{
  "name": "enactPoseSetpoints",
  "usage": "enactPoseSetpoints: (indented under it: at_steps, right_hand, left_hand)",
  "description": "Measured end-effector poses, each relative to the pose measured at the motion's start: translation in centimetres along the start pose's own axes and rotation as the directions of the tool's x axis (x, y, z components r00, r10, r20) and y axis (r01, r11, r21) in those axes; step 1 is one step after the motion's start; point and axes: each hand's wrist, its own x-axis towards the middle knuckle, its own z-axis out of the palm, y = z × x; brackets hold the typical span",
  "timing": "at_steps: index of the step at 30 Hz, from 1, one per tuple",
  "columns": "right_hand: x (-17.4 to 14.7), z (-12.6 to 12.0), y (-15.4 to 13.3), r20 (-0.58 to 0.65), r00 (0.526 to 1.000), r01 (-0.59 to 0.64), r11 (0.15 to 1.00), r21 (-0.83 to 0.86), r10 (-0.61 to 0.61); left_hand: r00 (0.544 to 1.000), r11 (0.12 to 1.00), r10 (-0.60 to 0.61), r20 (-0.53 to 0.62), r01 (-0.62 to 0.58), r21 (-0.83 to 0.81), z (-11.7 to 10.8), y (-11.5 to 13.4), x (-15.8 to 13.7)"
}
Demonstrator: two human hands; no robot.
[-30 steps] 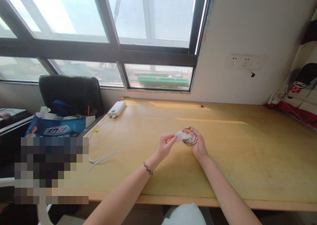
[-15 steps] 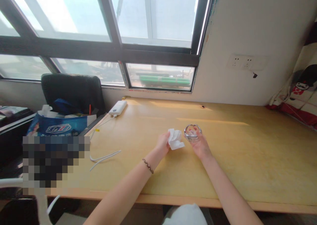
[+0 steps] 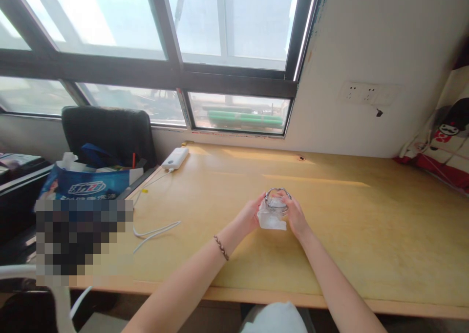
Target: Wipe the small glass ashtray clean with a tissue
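Note:
Over the middle of the wooden desk (image 3: 366, 235), my right hand (image 3: 296, 218) holds a small clear glass cup (image 3: 277, 202) from its right side, rim upward. My left hand (image 3: 248, 217) grips a crumpled white tissue (image 3: 270, 220) and presses it against the cup's near lower side. Both hands meet around the cup, a little above the desk top. A braided bracelet sits on my left wrist.
A white power bank (image 3: 175, 158) lies at the desk's far left corner, its white cable (image 3: 154, 230) trailing toward the near left edge. A black chair (image 3: 108, 135) with a blue bag (image 3: 84, 186) stands left of the desk. Wall sockets (image 3: 362, 93) and a patterned cloth (image 3: 445, 142) are on the right.
The tissue went from touching the cup, to being held apart at its left, and now sits under and against the cup. The cup has turned rim-up.

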Motion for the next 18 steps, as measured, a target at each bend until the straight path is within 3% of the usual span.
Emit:
enactPoseSetpoints:
  at_steps: [5, 7, 10, 12, 14, 18]
  right_hand:
    - [-0.2, 0.4, -0.6, 0.043, 0.999, 0.037, 0.995, -0.092, -0.034]
    - [-0.5, 0.4, -0.9, -0.049, 0.985, 0.152, 0.958, -0.243, -0.168]
    - [-1.2, 0.5, -1.1, -0.061, 0.910, 0.318, 0.784, -0.533, -0.410]
    - [-1.7, 0.8, -1.1, 0.065, 0.909, 0.367, 0.716, -0.594, -0.412]
    - [-2.0, 1.1, -0.8, 0.177, 0.920, 0.385, 0.713, -0.586, -0.351]
    - [-1.9, 1.4, -0.1, 0.240, 0.911, 0.411, 0.685, -0.601, -0.336]
  left_hand:
    - [0.988, 0.992, 0.107, -0.113, -0.097, 0.085, -0.7, -0.1, 0.1]
    - [0.971, 0.981, 0.166, -0.175, -0.145, 0.128, -1.1, -0.2, 0.3]
    - [0.937, 0.957, 0.265, -0.229, -0.227, 0.180, -1.5, 0.0, 0.4]
    - [0.921, 0.946, 0.302, -0.244, -0.257, 0.200, -1.6, 0.3, 0.4]
    - [0.918, 0.943, 0.306, -0.252, -0.256, 0.210, -1.5, 0.4, 0.2]
    - [0.932, 0.944, 0.298, -0.205, -0.255, 0.209, -1.3, 0.3, 0.1]
